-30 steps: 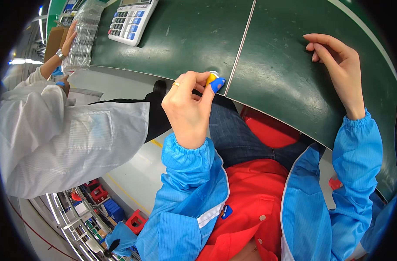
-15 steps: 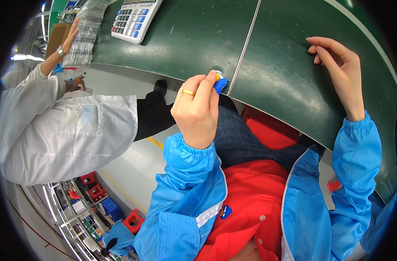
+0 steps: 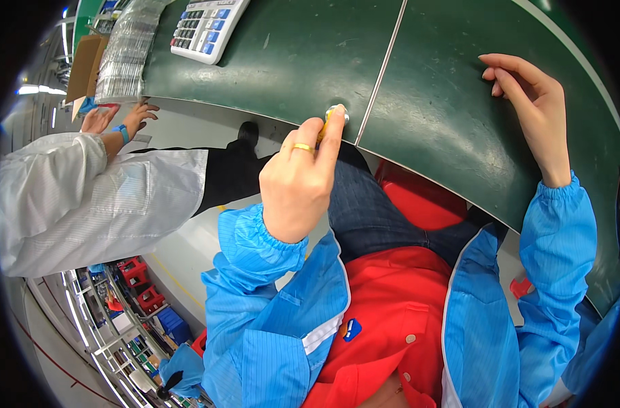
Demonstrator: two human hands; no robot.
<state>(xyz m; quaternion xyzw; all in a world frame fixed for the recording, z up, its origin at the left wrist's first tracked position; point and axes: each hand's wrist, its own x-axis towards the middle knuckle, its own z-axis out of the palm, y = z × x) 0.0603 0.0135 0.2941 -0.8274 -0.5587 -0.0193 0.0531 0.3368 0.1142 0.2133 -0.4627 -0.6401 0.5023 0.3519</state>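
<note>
My left hand [image 3: 296,187], with a gold ring on one finger, is at the front edge of the green tabletop. Its fingers close on a small rounded object [image 3: 345,117] showing yellow and silvery white. The index finger lies over the top of it, and the hand hides most of the rest, so its kind is unclear. My right hand [image 3: 538,112] rests over the right part of the table, fingers loosely bent and thumb apart, holding nothing.
A white calculator [image 3: 204,34] lies at the far left of the green table [image 3: 446,102]. Beside it stands a stack of clear plastic trays [image 3: 128,58]. Another person in a pale coat [image 3: 113,197] stands at left, hands near a cardboard box [image 3: 85,64]. A red stool [image 3: 419,197] is under the table.
My left hand has shifted slightly left and turned; the object's blue part is now out of sight. My right hand stays put. The other person's hands have come down from the plastic trays.
</note>
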